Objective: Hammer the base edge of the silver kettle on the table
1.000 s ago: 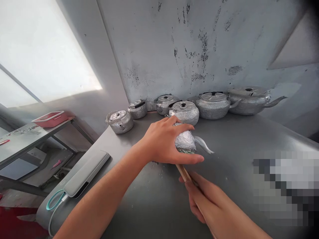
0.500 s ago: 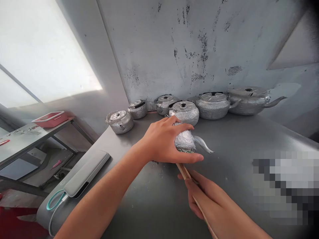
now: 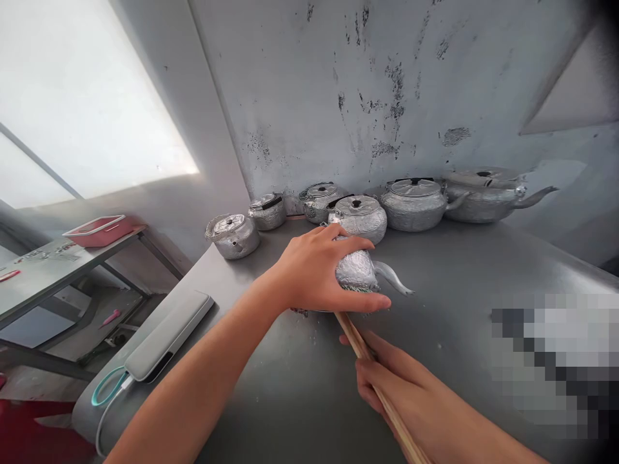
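A small silver kettle [image 3: 355, 269] with a hammered surface is on the grey table, its curved spout [image 3: 394, 278] pointing right. My left hand [image 3: 316, 267] is wrapped over it from the left, thumb and fingers spread around its body, hiding much of it. Closed around a long wooden handle [image 3: 355, 338] is my right hand [image 3: 387, 374], lower and to the right. The handle's far end runs up under my left hand, against or beneath the kettle; its tip is hidden. A narrow bristle-like strip shows along the kettle's lower edge.
Several silver kettles [image 3: 416, 206] line the table by the stained wall. A white power bank [image 3: 169, 338] with a teal-looped cable lies at the table's left edge. Farther left, a side table [image 3: 48, 277] carries a pink basket [image 3: 99, 231]. A pixelated patch covers the right side.
My left hand and the kettle have shifted slightly left. The wooden handle and my right hand have moved slightly left and down, and more of the handle shows.
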A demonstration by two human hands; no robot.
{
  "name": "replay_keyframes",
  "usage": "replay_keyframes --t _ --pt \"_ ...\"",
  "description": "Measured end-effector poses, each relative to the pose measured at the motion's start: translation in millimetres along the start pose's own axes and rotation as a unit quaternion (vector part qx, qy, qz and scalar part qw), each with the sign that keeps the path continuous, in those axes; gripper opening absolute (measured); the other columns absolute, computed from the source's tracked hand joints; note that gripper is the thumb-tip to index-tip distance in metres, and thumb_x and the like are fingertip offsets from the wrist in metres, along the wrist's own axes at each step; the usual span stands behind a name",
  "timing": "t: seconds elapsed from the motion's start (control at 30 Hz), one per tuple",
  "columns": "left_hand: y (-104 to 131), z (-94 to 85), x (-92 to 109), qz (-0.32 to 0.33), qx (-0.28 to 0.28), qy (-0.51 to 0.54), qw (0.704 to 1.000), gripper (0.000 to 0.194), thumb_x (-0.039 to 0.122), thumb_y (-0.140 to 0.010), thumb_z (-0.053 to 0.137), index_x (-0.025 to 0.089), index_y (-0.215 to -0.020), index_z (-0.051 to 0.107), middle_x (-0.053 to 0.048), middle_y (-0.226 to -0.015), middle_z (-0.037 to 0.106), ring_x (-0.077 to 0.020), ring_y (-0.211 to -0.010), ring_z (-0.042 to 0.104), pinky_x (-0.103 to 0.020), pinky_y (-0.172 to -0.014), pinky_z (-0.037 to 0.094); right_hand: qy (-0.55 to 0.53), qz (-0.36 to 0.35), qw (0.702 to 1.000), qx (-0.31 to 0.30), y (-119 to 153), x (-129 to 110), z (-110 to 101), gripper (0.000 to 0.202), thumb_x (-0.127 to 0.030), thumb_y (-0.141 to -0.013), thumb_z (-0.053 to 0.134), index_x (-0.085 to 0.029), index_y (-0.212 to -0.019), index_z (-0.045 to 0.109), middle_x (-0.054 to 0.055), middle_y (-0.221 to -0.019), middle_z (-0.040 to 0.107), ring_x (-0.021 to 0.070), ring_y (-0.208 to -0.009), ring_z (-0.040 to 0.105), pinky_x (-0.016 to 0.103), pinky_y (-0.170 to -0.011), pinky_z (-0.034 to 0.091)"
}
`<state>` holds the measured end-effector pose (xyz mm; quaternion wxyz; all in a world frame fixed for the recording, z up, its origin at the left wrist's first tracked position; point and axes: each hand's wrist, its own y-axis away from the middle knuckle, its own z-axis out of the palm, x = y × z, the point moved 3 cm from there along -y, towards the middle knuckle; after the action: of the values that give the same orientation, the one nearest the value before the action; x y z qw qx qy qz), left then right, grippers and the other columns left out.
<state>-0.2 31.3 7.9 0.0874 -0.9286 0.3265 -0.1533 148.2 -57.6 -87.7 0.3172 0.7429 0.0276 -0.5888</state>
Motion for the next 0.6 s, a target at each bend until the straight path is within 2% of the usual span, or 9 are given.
replay_keyframes --t 0.13,0.23,0.37,0.5,0.6 --pt "2 -5.2 -5 0.003 -0.028 0.018 0.999 0.079 0.076 -0.076 0.071 0.037 -0.143 0.058 -0.007 -0.139 0.055 -0.0332 -0.126 0.056 -0.047 -0.108 0.043 -0.019 0.051 0.998 -0.033 2 -5 6 0.019 -0.025 -0.103 0.036 -0.022 -0.095 0.053 -0.005 -0.071 0.049 0.0109 -0.058 0.044 0.024 -0.056 0.04" --pt "5 -8.7 -8 0.004 -0.059 0.027 0.998 0.088 0.077 -0.071 0.074 0.039 -0.148 0.052 -0.007 -0.147 0.05 -0.0361 -0.134 0.051 -0.049 -0.111 0.041 -0.018 0.08 0.995 -0.055 1 -1 12 0.028 -0.036 -0.107 0.028 -0.022 -0.097 0.05 -0.006 -0.06 0.053 0.0102 -0.048 0.043 0.023 -0.049 0.037" --pt "9 -13.3 -12 0.001 -0.096 0.037 0.995 0.1 0.073 -0.069 0.078 0.041 -0.156 0.04 -0.007 -0.155 0.043 -0.0387 -0.142 0.043 -0.051 -0.112 0.04 -0.036 0.062 0.996 -0.045 -2 3 16 0.032 -0.047 -0.108 0.026 -0.023 -0.105 0.048 -0.01 -0.053 0.047 0.0088 -0.044 0.04 0.02 -0.046 0.036" --pt "9 -16.6 -13 -0.019 -0.108 0.05 0.993 0.099 0.07 -0.07 0.079 0.042 -0.156 0.04 -0.007 -0.149 0.047 -0.0375 -0.136 0.048 -0.048 -0.105 0.046 0.013 0.067 0.997 -0.024 1 2 14 0.048 -0.059 -0.107 0.022 -0.023 -0.091 0.049 -0.01 -0.05 0.044 0.0081 -0.043 0.036 0.019 -0.043 0.036" --pt "8 -16.5 -13 -0.021 -0.108 0.053 0.992 0.095 0.071 -0.07 0.078 0.04 -0.153 0.045 -0.007 -0.138 0.053 -0.036 -0.13 0.052 -0.045 -0.1 0.049 0.029 0.038 0.998 -0.04 4 -1 16 0.041 -0.052 -0.109 0.023 -0.024 -0.093 0.048 -0.01 -0.049 0.043 0.0092 -0.044 0.038 0.02 -0.047 0.039"
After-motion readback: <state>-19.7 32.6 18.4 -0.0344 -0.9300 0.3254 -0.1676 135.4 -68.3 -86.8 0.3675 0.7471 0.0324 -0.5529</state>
